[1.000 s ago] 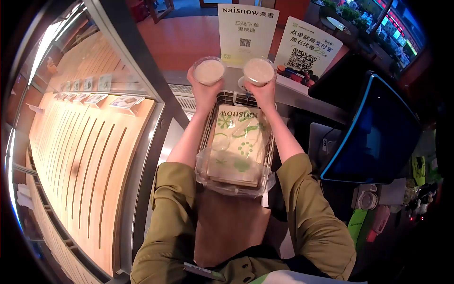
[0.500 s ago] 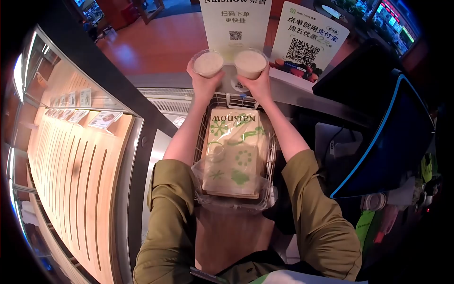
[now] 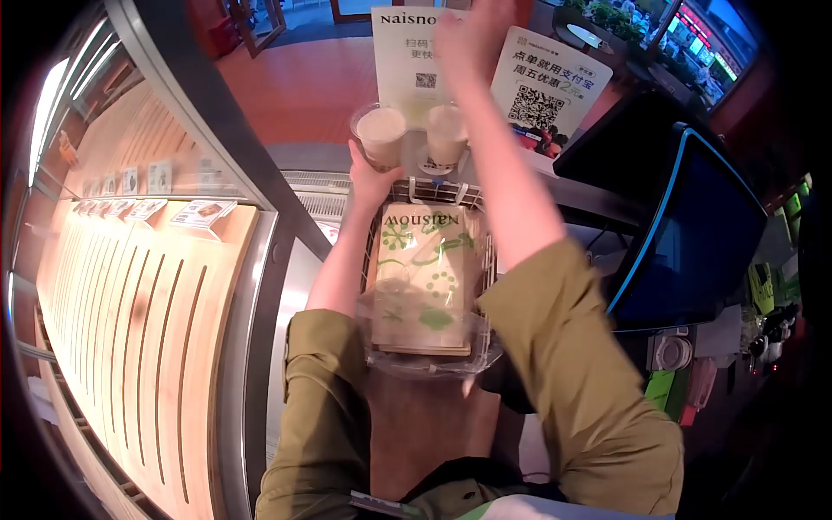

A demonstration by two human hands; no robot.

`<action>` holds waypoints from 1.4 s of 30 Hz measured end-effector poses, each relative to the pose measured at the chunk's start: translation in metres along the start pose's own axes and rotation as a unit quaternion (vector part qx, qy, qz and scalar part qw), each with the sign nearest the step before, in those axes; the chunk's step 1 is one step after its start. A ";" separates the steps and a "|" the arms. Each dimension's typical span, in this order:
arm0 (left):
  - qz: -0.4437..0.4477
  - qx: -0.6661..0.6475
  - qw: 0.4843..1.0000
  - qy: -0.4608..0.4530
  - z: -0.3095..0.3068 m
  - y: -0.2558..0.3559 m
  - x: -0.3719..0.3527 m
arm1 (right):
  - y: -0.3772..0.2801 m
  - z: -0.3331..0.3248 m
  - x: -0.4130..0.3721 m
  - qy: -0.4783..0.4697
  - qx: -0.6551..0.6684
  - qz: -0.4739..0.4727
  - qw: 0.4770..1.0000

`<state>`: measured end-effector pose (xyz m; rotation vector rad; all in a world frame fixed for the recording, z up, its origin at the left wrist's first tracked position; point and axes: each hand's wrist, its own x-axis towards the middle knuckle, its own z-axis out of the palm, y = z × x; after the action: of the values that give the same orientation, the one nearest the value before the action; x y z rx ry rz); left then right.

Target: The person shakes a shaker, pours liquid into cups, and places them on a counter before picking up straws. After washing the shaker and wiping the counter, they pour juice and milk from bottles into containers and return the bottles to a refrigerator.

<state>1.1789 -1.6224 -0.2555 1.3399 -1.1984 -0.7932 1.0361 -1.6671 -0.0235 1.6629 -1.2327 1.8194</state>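
My left hand (image 3: 373, 180) is closed round the near side of a clear plastic cup (image 3: 381, 130) with a pale content, at the counter's far edge. A second, similar cup (image 3: 444, 139) stands beside it to the right, free of any hand. My right hand (image 3: 472, 48) is raised beyond that cup, in front of the white Naisnow sign (image 3: 399, 56). Motion blurs its fingers, and I cannot make out whether it holds anything. Between my forearms lie printed paper bags (image 3: 425, 277) in plastic wrap, inside a wire basket (image 3: 487, 251).
A second sign with a QR code (image 3: 555, 87) leans at the back right. Monitors (image 3: 693, 225) fill the right side. At left is a glass-fronted display case with a slatted wooden shelf (image 3: 147, 321) and price cards (image 3: 204, 215). A wooden surface (image 3: 429, 425) lies nearest me.
My right hand has let go of the right cup and moved up and away, across the signs. The left hand stays on its cup. The view has shifted slightly.
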 end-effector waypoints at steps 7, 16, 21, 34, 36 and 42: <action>0.082 0.060 0.993 0.053 0.005 -0.014 -0.001 | 0.069 0.086 0.046 -0.433 -0.214 -0.216 0.848; 0.100 0.124 0.985 0.059 0.009 -0.015 -0.003 | 0.122 0.073 0.073 -0.488 -0.122 -0.093 0.859; 0.093 0.104 0.989 0.042 0.006 -0.014 -0.002 | 0.151 0.057 0.080 -0.481 -0.116 -0.092 0.864; 0.030 0.107 0.988 0.110 0.017 -0.031 0.013 | 0.196 0.003 0.108 -0.601 -0.260 -0.101 0.749; 0.035 0.174 0.977 0.119 0.020 -0.028 0.011 | 0.184 0.003 0.112 -0.626 -0.301 -0.094 0.713; -0.012 0.269 0.954 0.135 0.024 -0.017 0.018 | 0.182 0.017 0.115 -0.623 -0.400 0.007 0.672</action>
<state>1.1641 -1.6485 -0.2722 1.8407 -1.2221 -0.2831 0.8803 -1.8103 0.0204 2.1492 -2.0193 -0.3221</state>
